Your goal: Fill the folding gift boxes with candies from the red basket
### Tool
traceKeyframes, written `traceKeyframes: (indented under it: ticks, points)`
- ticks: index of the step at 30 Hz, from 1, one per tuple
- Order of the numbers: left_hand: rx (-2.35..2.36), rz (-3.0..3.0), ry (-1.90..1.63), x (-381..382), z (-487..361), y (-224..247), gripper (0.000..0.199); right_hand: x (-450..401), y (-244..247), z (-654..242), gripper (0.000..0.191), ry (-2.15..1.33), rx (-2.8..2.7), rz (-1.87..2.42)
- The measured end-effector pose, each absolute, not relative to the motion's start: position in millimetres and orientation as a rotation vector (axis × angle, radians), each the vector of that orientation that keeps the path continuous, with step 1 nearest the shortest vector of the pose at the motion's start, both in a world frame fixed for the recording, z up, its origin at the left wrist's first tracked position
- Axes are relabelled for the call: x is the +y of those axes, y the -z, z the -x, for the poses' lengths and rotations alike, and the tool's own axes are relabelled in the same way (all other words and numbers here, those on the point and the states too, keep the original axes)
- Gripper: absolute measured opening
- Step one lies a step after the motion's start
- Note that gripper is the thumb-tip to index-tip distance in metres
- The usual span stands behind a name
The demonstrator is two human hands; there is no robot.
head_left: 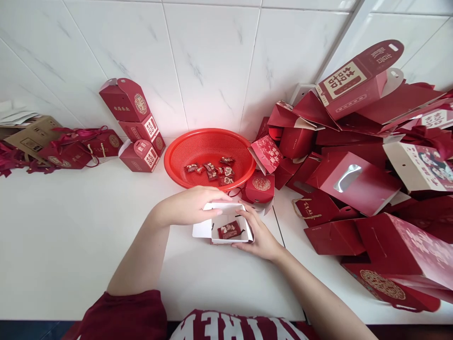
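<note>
A small gift box [216, 220], white inside, stands open on the white table, with a red-wrapped candy [229, 230] lying in it. My left hand [189, 205] is at its far left, the fingers behind the far wall and the thumb over the inner side. My right hand [260, 236] is closed around the box's right side, fingers at the far corner and thumb at the near edge. Just beyond the box, a red plastic basket [177, 170] holds several wrapped candies [211, 172].
At the back left, several red boxes [129, 106] are stacked against the tiled wall. Further left lie red bags [67, 153] and a brown cardboard piece [35, 137]. A large heap of red gift boxes [357, 182] covers the right side. One red box [259, 186] touches the basket's right side.
</note>
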State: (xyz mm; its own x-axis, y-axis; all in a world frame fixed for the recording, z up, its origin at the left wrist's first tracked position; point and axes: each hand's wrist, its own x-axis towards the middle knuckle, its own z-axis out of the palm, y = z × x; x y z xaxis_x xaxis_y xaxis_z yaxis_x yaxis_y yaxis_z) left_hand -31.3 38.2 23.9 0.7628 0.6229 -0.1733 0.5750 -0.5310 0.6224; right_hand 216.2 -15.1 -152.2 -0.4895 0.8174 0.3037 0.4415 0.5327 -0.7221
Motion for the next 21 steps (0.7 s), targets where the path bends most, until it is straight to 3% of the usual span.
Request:
traceKeyframes:
  ticks: [9,17,21]
  points:
    - [1.487,-2.400,-0.302,70,44,2,0.040,-17,152,-217,0.085,-0.712,-2.173,1.024]
    - [1.285,-2.322,0.469,165,27,25,0.023,-15,151,-216,0.085,-0.718,-2.204,1.008]
    - [1.208,-2.314,0.498,188,15,40,0.038,-15,149,-215,0.087,-0.722,-2.213,1.028]
